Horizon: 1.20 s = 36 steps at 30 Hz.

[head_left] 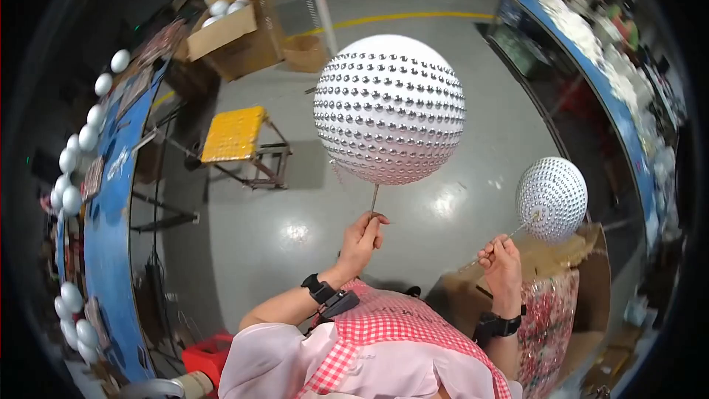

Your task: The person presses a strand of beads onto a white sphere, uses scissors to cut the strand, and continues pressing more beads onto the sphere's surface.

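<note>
Large studded ball [390, 114] at 1 o'clock, raised on a thin stick [375, 198]; left hand [360, 240] under it at 6, fingers closed around the stick, no gap visible. Right hand [502, 260] at 4, fingertips pinched on a second stick [519, 230] carrying a smaller studded ball [554, 198] at 3. Handling, my guess: light, foam-like, stiff but dentable; studs slick, might rub off. Grip the stick, not the studded skin; expect top-heavy tilt. Around: carton [596, 295] with red-speckled bundle [550, 310] at 4, yellow stool [233, 134] near 10, blue desk [107, 251] with plain white balls [72, 200] at 8 to 10, another blue desk [628, 129] toward 2 to 3, tall carton [236, 59] past 10, white balls inside
</note>
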Each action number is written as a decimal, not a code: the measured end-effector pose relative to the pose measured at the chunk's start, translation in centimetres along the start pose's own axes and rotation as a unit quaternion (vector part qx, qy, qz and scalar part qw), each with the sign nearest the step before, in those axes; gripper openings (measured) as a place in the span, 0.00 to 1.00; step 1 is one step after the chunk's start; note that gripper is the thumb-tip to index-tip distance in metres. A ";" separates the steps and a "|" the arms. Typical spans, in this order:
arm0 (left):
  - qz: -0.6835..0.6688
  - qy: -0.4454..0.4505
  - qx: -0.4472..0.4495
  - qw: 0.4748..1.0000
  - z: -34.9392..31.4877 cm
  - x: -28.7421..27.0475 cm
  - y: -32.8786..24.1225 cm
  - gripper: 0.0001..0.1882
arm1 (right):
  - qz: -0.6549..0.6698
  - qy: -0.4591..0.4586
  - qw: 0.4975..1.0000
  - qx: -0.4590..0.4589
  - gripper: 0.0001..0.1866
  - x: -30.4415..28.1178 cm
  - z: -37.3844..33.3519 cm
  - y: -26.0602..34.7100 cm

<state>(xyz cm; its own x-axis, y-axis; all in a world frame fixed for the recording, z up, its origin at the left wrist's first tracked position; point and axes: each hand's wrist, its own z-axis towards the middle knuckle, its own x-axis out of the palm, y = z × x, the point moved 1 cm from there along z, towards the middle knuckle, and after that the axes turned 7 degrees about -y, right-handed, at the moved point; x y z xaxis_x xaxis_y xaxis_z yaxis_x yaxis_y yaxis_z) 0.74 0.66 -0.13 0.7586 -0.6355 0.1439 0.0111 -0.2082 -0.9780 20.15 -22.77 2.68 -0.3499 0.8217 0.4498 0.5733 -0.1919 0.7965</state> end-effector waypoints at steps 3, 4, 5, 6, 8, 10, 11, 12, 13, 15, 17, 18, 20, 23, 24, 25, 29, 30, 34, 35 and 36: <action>0.031 -0.065 0.004 0.997 3.3 -14.0 -0.8 0.15 | -0.018 0.019 0.999 0.030 0.03 10.2 2.7 -6.2; 0.043 -0.084 0.010 0.995 4.7 -19.0 -1.2 0.15 | -0.027 0.023 0.998 0.049 0.03 13.7 3.9 -8.6; 0.055 -0.104 0.015 0.993 6.2 -24.0 -1.6 0.15 | -0.037 0.026 0.997 0.069 0.03 17.6 5.4 -10.9; 0.053 -0.114 0.015 0.992 7.4 -28.8 -1.3 0.15 | -0.042 0.033 0.996 0.074 0.03 21.1 6.6 -13.5; 0.048 -0.170 0.010 0.984 9.7 -38.3 -0.9 0.15 | -0.068 0.061 0.991 0.102 0.03 28.2 9.3 -18.1; 0.056 -0.209 0.013 0.976 12.1 -46.2 -1.4 0.15 | -0.089 0.093 0.983 0.134 0.04 35.2 12.4 -21.1; 0.067 -0.238 0.016 0.969 13.4 -49.7 -1.7 0.15 | -0.103 0.118 0.974 0.162 0.04 38.5 14.2 -22.4; 0.066 -0.243 0.014 0.968 14.7 -52.9 -2.2 0.15 | -0.106 0.121 0.973 0.165 0.04 41.6 16.0 -23.7; 0.062 -0.269 0.015 0.961 16.1 -55.8 -2.8 0.14 | -0.116 0.164 0.960 0.195 0.04 44.7 18.0 -24.9; 0.056 -0.301 0.014 0.952 19.2 -60.8 -3.6 0.14 | -0.128 0.209 0.942 0.228 0.05 50.7 22.3 -27.1; 0.047 -0.336 0.030 0.940 23.1 -64.9 -4.2 0.14 | -0.168 0.279 0.901 0.287 0.06 56.7 27.1 -28.9; 0.044 -0.344 0.028 0.938 25.5 -66.5 -4.6 0.14 | -0.173 0.283 0.897 0.291 0.06 59.7 29.9 -29.6; 0.037 -0.388 0.054 0.919 31.1 -69.3 -5.5 0.15 | -0.234 0.341 0.851 0.325 0.06 65.6 36.2 -30.6; 0.009 -0.431 0.046 0.901 40.6 -73.1 -6.4 0.14 | -0.314 0.373 0.806 0.336 0.06 75.1 46.7 -31.7; 0.006 -0.440 0.046 0.897 44.1 -74.0 -7.0 0.14 | -0.319 0.379 0.800 0.338 0.06 78.1 50.8 -32.0; 0.005 -0.457 0.048 0.888 47.6 -74.8 -7.6 0.15 | -0.342 0.402 0.776 0.346 0.06 81.1 55.1 -32.3; 0.000 -0.525 0.036 0.851 61.9 -78.1 -10.1 0.15 | -0.400 0.466 0.701 0.363 0.07 93.5 71.8 -33.5; -0.013 -0.547 0.034 0.837 64.7 -79.1 -10.6 0.14 | -0.423 0.474 0.689 0.348 0.08 97.3 74.5 -33.6; -0.020 -0.597 0.008 0.802 76.2 -83.5 -12.9 0.14 | -0.432 0.510 0.648 0.366 0.08 111.1 86.1 -35.2; -0.013 -0.601 0.016 0.799 79.0 -84.9 -13.4 0.14 | -0.441 0.511 0.641 0.366 0.07 114.4 88.6 -36.0; -0.005 -0.607 0.025 0.794 81.6 -86.3 -13.8 0.14 | -0.450 0.514 0.632 0.366 0.07 117.6 91.1 -36.9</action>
<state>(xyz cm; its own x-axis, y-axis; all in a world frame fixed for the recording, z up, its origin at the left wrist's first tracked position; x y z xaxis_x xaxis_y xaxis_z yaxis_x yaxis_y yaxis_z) -11.70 119.06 -11.40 0.8273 0.5573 -0.0705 0.0242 -0.1607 -0.9867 25.31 129.85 -10.60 -0.8590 -0.4339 0.2716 -0.1432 0.7131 0.6863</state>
